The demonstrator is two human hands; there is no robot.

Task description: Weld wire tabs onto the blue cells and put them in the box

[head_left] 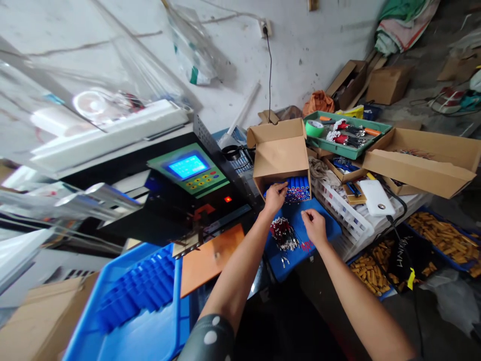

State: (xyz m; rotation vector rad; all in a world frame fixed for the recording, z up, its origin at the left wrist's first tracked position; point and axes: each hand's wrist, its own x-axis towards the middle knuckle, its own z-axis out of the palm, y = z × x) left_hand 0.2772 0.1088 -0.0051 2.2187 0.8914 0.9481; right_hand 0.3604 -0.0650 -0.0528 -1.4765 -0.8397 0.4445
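Note:
My left hand reaches to the front of an open cardboard box, its fingers pinched together against the blue cylinders stacked inside. What the fingertips hold, if anything, is hidden. My right hand hovers over the blue work surface with fingers curled in; anything between them is too small to make out. Between my hands lies a bundle of red and black wire leads with white ends and silvery tips. A few red leads rest at the blue surface's edge, below my right hand.
Left stands a machine with a lit display, an orange plate and a blue tray of blue cylinders. At right are a green tray with wire leads, a white basket, a white power bank and floor bins of yellow pieces.

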